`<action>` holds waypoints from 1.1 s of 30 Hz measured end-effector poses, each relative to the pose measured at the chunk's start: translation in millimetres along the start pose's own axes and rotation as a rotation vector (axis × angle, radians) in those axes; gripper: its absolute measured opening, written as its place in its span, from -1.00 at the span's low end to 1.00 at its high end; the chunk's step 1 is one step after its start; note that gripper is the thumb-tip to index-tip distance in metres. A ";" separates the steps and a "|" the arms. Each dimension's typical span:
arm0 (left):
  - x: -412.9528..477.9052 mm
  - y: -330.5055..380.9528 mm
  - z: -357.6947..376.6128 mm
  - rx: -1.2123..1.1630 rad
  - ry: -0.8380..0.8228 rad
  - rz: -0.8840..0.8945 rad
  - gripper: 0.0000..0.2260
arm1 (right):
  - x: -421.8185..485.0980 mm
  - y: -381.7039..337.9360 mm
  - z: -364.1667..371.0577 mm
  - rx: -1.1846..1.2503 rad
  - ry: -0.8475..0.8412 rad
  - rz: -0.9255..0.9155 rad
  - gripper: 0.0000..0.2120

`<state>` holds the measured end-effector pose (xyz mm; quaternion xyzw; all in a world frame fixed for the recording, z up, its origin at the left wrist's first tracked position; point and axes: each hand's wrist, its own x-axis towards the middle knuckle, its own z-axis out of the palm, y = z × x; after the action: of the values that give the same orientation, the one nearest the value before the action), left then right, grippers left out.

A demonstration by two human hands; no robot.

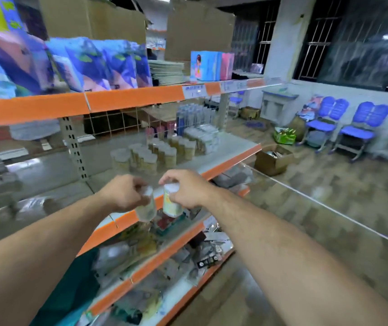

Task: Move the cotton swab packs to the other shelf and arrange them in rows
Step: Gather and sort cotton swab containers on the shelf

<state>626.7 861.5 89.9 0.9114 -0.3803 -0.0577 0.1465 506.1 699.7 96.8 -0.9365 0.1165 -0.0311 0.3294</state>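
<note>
My left hand [123,195] grips a clear cotton swab pack [147,205] by its top, and my right hand [186,190] grips a second cotton swab pack [173,204] with a pale printed label. Both packs hang side by side just in front of the orange edge of the middle shelf [225,150]. On that shelf stand several more cylindrical swab packs [155,152] in rows, with white lids and tan contents. The view is blurred.
The top shelf [127,98] carries blue and pink bags and boxes. Lower shelves [171,243] hold mixed small goods. Behind the swab packs stand white packets and blue bottles [194,115]. A cardboard box [274,158] sits on the floor, with blue chairs [362,123] at the far wall.
</note>
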 end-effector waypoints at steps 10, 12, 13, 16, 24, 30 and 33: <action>97.0 37.2 19.1 -0.013 0.033 0.033 -0.57 | 52.6 59.6 -43.8 -0.004 0.024 -0.010 -0.61; 120.0 38.0 19.7 -0.017 0.050 0.039 -0.60 | 69.4 67.1 -53.6 -0.025 0.018 -0.013 -0.61; 131.3 37.7 19.8 -0.032 0.054 0.041 -0.62 | 78.3 70.4 -58.5 -0.038 0.017 -0.023 -0.62; 158.8 35.0 15.7 -0.081 0.036 0.033 -0.63 | 108.2 77.6 -71.9 -0.068 0.025 -0.047 -0.64; 189.2 -12.9 3.6 -0.022 0.023 -0.126 -0.60 | 190.7 77.8 -72.9 -0.157 -0.049 -0.092 -0.50; 191.8 -34.9 3.6 0.175 0.014 -0.253 -0.80 | 245.8 63.0 -62.4 -0.306 -0.162 -0.288 -0.53; 194.4 -36.4 5.6 0.246 0.003 -0.359 -0.88 | 262.7 55.8 -62.2 -0.343 -0.215 -0.381 -0.53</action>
<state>787.0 746.5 74.5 0.9755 -0.2160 -0.0345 0.0224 741.7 557.0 105.7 -0.9814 -0.0939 0.0274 0.1650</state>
